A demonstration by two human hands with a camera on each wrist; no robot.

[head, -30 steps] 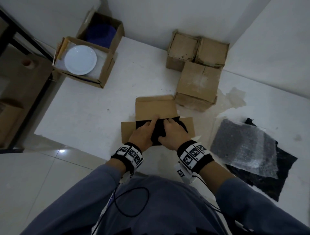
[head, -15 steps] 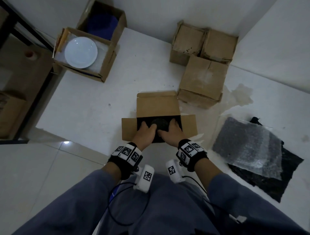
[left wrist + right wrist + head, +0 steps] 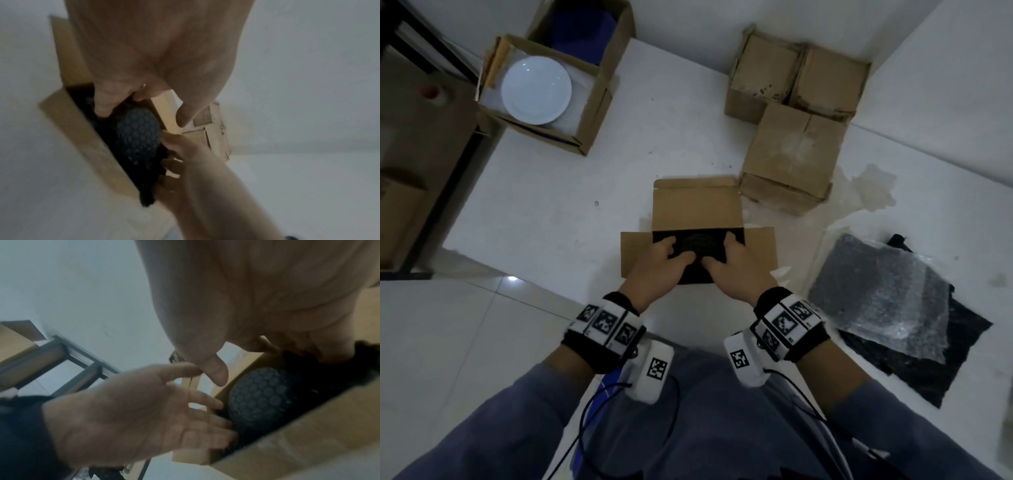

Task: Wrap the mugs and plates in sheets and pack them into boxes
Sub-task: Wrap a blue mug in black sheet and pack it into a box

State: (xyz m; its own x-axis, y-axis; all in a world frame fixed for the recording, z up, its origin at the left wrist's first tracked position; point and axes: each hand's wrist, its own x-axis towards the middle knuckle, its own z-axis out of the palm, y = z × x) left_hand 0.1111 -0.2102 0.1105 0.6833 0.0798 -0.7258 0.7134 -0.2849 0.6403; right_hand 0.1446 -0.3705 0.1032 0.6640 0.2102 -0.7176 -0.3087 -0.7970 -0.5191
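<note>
Head view: both forearms reach forward from the person's lap, wrists banded with marker cuffs, converging on the open box (image 3: 697,212) at table centre. Left hand (image 3: 654,265) comes in from 7 o'clock, right hand (image 3: 736,267) from 5 o'clock; thumbs nearly meet over the near rim.

Left wrist view: left hand (image 3: 131,68) has fingers bent down into the box (image 3: 82,138), tips against the wrapped bundle (image 3: 137,131); thumb extended clear, over the box's edge. Right hand (image 3: 185,155) reaches in from the opposite side, its fingertips out of sight behind the wrap.

Right wrist view: left hand (image 3: 127,415) shows palm open, fingers nearly straight and spread, tips touching the bundle (image 3: 265,395). Right hand (image 3: 236,296) has thumb pointing down, free of the wrap; its fingers are sunk into the dark sheet, so their curl cannot be told.

The bundle is a rounded object in black bubble wrap, seated inside the box (image 3: 308,426), a rounded face showing upward. Long axis cannot be told; wrap fills the box.

Around: far flap stands toward 12 o'clock, side flaps spread at 9 and 3. Plate (image 3: 536,89) in a carton (image 3: 592,109) at 10 o'clock. Three closed boxes (image 3: 791,147) at 1 o'clock. Spare bubble-wrap sheets (image 3: 887,298) at 3 o'clock on the table (image 3: 551,205).
</note>
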